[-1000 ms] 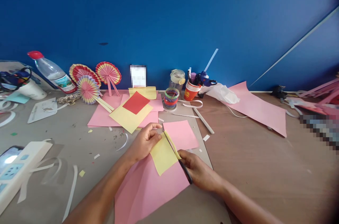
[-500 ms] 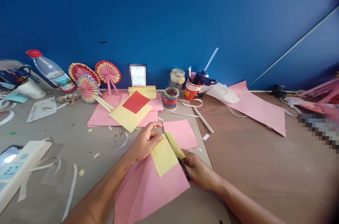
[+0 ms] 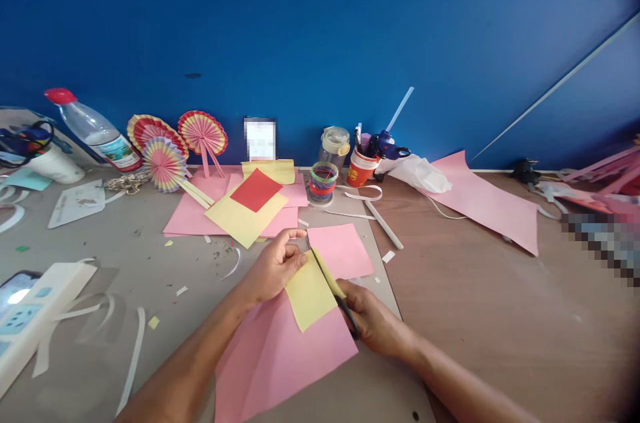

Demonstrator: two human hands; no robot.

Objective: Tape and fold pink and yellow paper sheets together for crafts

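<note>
My left hand (image 3: pixel 273 264) pinches the upper left corner of a small yellow paper (image 3: pixel 309 290) held just above the table. My right hand (image 3: pixel 373 323) grips black-handled scissors (image 3: pixel 334 290), whose blades run along the yellow paper's right edge, with a narrow yellow strip (image 3: pixel 330 274) lying on the far side of the blades. A large pink sheet (image 3: pixel 280 356) lies under both hands. A smaller pink square (image 3: pixel 343 250) rests just beyond the scissors' tip.
A stack of pink, yellow and red papers (image 3: pixel 247 206) lies behind. Folded paper fans (image 3: pixel 165 150), a water bottle (image 3: pixel 93 130), a jar of rubber bands (image 3: pixel 323 182), a cup of tools (image 3: pixel 361 166) line the blue wall. A white power strip (image 3: pixel 35 310) and paper strips lie left.
The scissors have advanced along the yellow paper's right edge and the cut strip has settled flatter. Both hands stay in nearly the same place; the view tilted down slightly.
</note>
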